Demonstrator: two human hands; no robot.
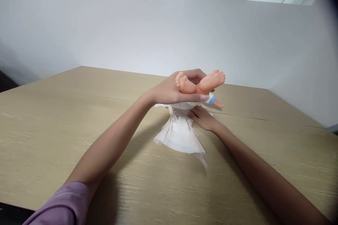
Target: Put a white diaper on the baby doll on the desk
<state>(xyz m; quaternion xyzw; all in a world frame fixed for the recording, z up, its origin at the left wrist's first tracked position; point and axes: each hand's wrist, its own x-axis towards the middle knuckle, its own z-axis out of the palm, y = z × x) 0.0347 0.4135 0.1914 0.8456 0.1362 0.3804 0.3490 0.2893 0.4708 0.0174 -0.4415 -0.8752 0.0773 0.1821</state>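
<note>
A baby doll lies on the wooden table (79, 119) with its two bare feet (208, 82) lifted up. My left hand (171, 91) is wrapped round the doll's ankles and holds the legs raised. Under the doll a white diaper (179, 135) spreads toward me, its front flap lying flat on the table. My right hand (203, 116) lies flat with fingers stretched out, its fingertips against the diaper beneath the doll's bottom. One small doll arm with a blue cuff (214, 101) sticks out to the right. The doll's body and head are hidden behind my left hand.
A plain white partition wall (105, 31) stands right behind the table. A seam in the tabletop (264, 117) runs to the right of the doll. My purple sleeve (66, 204) shows at the near edge.
</note>
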